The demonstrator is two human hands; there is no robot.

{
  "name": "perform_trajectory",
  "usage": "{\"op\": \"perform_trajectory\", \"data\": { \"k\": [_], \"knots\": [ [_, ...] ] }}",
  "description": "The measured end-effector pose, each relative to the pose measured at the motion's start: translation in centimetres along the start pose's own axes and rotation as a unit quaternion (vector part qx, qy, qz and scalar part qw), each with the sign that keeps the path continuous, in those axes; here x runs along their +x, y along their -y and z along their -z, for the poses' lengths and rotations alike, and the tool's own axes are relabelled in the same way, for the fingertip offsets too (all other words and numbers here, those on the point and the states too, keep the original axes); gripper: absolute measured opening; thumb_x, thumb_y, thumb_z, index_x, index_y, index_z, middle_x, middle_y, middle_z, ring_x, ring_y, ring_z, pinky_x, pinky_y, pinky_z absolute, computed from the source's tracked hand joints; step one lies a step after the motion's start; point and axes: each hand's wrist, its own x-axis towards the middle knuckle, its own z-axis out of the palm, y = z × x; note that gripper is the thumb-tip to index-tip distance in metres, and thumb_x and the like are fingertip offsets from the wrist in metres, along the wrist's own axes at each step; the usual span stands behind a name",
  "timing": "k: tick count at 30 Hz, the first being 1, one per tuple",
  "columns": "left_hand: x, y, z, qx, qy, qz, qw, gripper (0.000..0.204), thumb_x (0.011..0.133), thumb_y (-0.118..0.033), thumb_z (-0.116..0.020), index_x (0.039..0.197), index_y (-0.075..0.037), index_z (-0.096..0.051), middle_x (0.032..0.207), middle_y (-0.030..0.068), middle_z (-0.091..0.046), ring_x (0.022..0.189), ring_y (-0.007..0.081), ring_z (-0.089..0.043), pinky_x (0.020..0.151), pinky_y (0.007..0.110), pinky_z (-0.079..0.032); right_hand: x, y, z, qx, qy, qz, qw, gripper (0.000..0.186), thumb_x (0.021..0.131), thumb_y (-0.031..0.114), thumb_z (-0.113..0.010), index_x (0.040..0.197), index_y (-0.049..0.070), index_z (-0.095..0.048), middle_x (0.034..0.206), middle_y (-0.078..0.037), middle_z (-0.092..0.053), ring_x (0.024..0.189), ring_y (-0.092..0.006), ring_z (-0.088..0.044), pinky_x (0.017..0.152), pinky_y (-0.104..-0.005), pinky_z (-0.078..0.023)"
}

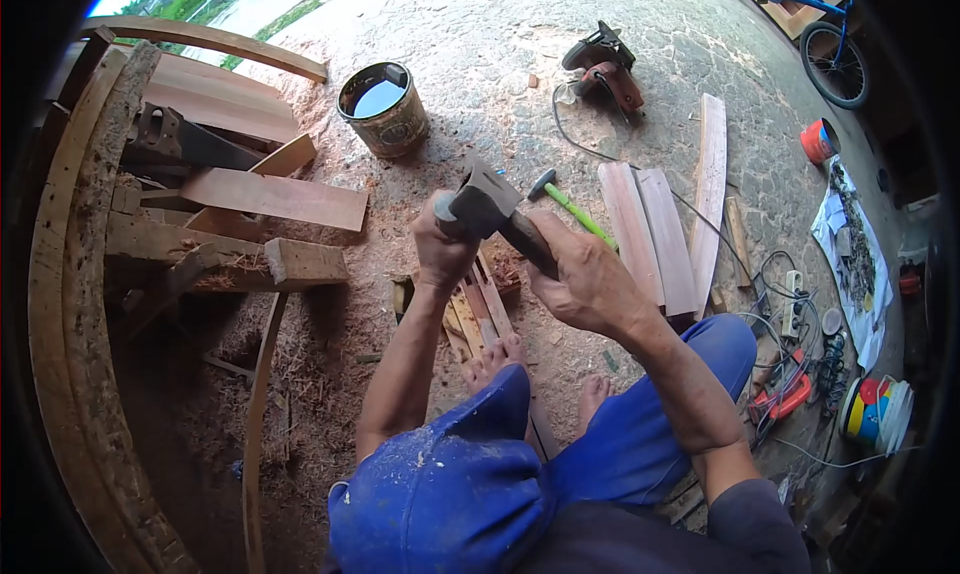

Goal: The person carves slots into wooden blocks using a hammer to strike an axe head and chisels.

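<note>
In front of me I hold a hatchet with a dark metal head [484, 206] and a short dark handle [527, 242]. My right hand [590, 279] is wrapped round the handle. Close against the head, my left hand [443, 249] is closed on a grey, rounded, stone-like piece [446, 212]. That piece meets the head's left side, and its exact kind does not show. Below my hands, narrow wood strips [470, 314] lie by my bare foot [492, 362]. A hammer with a green handle [572, 209] lies on the ground just beyond my right hand.
A bucket of dark liquid [390, 134] stands ahead. Beyond it rests a corded red power tool [612, 82]. Boards [650, 234] lie to the right, near cables and a power strip [792, 304]. A wooden frame [90, 274] with a handsaw [180, 139] fills the left.
</note>
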Motion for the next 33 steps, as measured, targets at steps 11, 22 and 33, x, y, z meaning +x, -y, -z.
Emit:
{"op": "perform_trajectory", "data": {
  "k": [11,22,33],
  "knots": [
    [-1.2,-1.6,-0.3,-0.002,-0.047,0.016,0.999,0.016,0.082,-0.008,-0.075,0.080,-0.005,-0.059,0.069,0.0005,-0.058,0.065,0.0086,-0.055,0.062,0.028,-0.049,-1.8,-2.3,-0.9,0.076,-0.038,-0.015,0.996,0.049,0.085,0.009,-0.067,0.132,0.002,-0.055,0.103,-0.024,-0.067,0.092,-0.0374,-0.071,0.081,-0.0423,-0.053],
    [-3.9,-0.4,0.9,0.017,-0.010,0.026,0.999,0.021,0.079,-0.013,-0.082,0.094,-0.004,-0.070,0.089,0.0075,-0.073,0.079,0.0213,-0.070,0.073,0.037,-0.054,1.4,1.5,0.2,-0.229,0.063,0.114,0.965,0.033,0.088,0.012,-0.063,0.115,0.001,-0.047,0.092,-0.023,-0.069,0.085,-0.0415,-0.072,0.070,-0.0492,-0.059],
    [2.4,0.2,1.5,-0.010,-0.005,-0.061,0.998,0.017,0.079,-0.010,-0.082,0.082,-0.004,-0.066,0.078,0.0017,-0.070,0.074,0.0090,-0.066,0.066,0.028,-0.053,0.5,1.7,1.7,0.018,-0.002,0.094,0.995,0.040,0.086,0.007,-0.062,0.125,0.003,-0.051,0.089,-0.025,-0.066,0.086,-0.0459,-0.067,0.077,-0.0489,-0.054]
  ]
}}
